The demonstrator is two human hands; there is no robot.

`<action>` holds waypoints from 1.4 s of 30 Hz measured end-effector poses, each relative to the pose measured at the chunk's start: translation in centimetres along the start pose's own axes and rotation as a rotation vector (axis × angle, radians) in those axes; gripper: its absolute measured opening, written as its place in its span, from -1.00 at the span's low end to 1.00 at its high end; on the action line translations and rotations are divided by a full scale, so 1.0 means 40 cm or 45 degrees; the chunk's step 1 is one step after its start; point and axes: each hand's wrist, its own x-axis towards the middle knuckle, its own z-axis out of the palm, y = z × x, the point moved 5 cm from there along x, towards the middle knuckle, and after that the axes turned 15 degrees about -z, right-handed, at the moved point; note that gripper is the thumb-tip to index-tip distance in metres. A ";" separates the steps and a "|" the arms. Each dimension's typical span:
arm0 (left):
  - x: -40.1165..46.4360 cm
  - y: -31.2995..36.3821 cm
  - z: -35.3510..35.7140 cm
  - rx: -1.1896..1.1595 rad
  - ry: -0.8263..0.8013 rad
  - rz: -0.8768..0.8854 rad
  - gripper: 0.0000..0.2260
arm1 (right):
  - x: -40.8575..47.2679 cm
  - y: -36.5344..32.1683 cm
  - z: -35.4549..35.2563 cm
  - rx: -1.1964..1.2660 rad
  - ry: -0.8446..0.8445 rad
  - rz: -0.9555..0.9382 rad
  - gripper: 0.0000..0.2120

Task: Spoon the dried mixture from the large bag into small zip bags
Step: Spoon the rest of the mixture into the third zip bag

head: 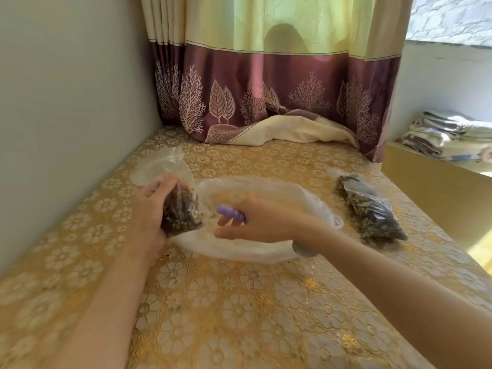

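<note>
My left hand (153, 209) grips a small zip bag (181, 209) partly filled with dark dried mixture, its clear top standing up behind my fingers. My right hand (261, 222) holds a purple spoon (231, 213) by its ridged handle; the grey bowl end pokes out below my wrist. Both hands hover over the large clear plastic bag (266, 190), which lies flat and spread out on the table and looks nearly empty of mixture. A filled, closed small zip bag (368, 209) lies on the table to the right.
The table (239, 302) wears a gold flower-patterned cover. A grey wall runs along the left. A purple and yellow curtain (266, 89) hangs at the back, its hem resting on the table. Folded cloths (450, 134) are stacked on a ledge at the right.
</note>
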 end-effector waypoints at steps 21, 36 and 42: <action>0.041 -0.022 -0.060 0.398 0.242 -0.160 -0.84 | -0.007 0.236 -0.032 0.872 1.207 0.179 -0.66; 0.048 -0.026 -0.062 0.411 0.274 -0.103 -0.82 | 0.009 0.208 0.020 0.849 1.050 0.112 -0.67; 0.050 -0.024 -0.062 0.410 0.273 -0.089 -0.78 | 0.026 0.205 0.046 1.088 1.005 0.190 -0.63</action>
